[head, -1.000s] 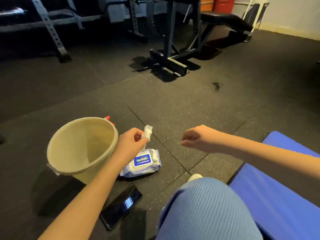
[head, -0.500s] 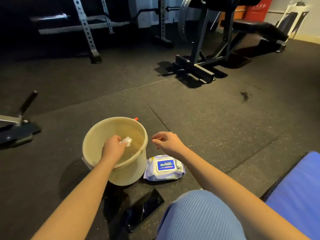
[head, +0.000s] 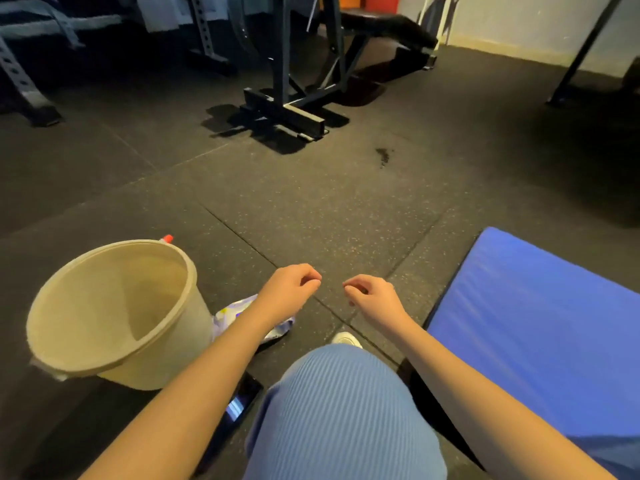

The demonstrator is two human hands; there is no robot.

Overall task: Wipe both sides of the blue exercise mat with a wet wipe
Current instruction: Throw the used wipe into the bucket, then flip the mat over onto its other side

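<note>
The left hand [head: 289,292] and right hand [head: 372,299] hover empty, fingers [head: 353,289] loosely curled, with the blue exercise mat [head: 536,317] flat just right of the right fingers, nearer that hand, and the wipe pack [head: 235,311] beneath the left forearm.

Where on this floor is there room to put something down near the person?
The widest bare floor lies ahead of the left hand and right hand, bordered by the bucket, the blue mat and the bench frame. Crowded: by the left forearm, where bucket, wipes pack and phone sit close together.
</note>
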